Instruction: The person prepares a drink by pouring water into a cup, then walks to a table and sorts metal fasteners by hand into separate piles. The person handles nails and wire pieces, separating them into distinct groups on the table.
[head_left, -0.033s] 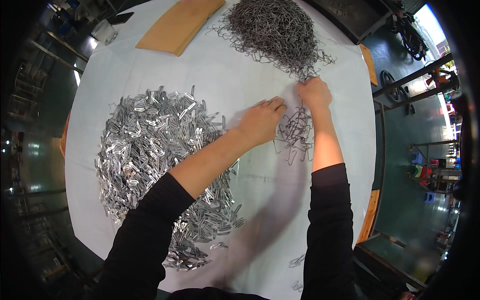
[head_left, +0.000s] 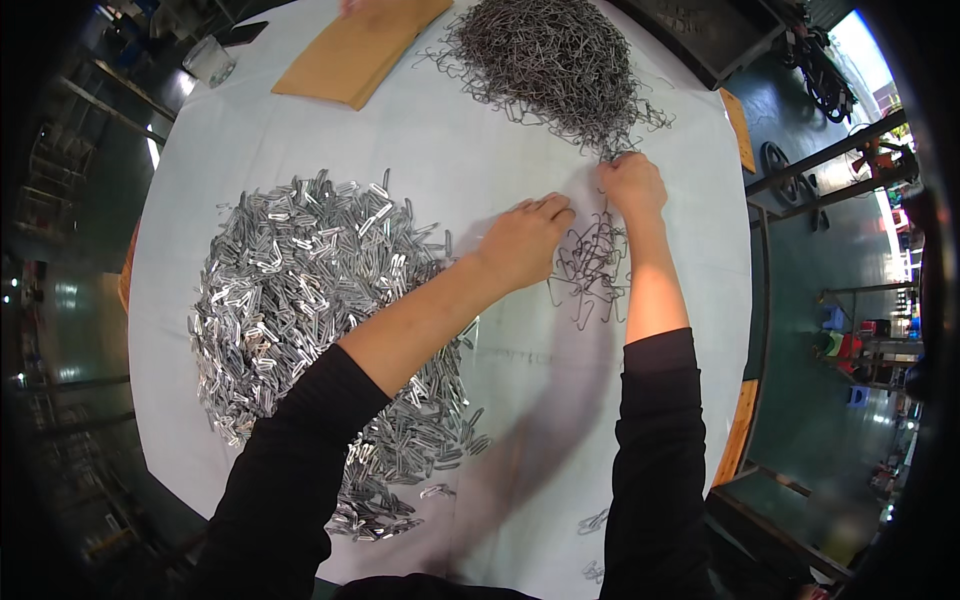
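Observation:
My right hand (head_left: 634,186) is closed in a pinch at the near tip of a big heap of bent wire hooks (head_left: 545,65). A thin wire shows just below its fingertips. Left of it, my left hand (head_left: 525,242) hovers low over or rests on the table, fingers bent and pressed together; what they hold, if anything, is hidden. Between and below both hands lies a small loose cluster of wire hooks (head_left: 592,268). A wide pile of flat silvery metal clips (head_left: 310,300) spreads on the left, partly under my left forearm.
The white-covered table (head_left: 520,400) carries a folded piece of brown cardboard (head_left: 345,60) at the far left, with a blurred hand (head_left: 358,6) at its top edge. A clear glass (head_left: 209,63) and a dark phone-like slab (head_left: 243,34) stand nearby. A black tray (head_left: 700,35) sits far right.
A blurred hand has come in over the top of the cardboard. My right hand has shifted very slightly to the right; my left hand stays in place.

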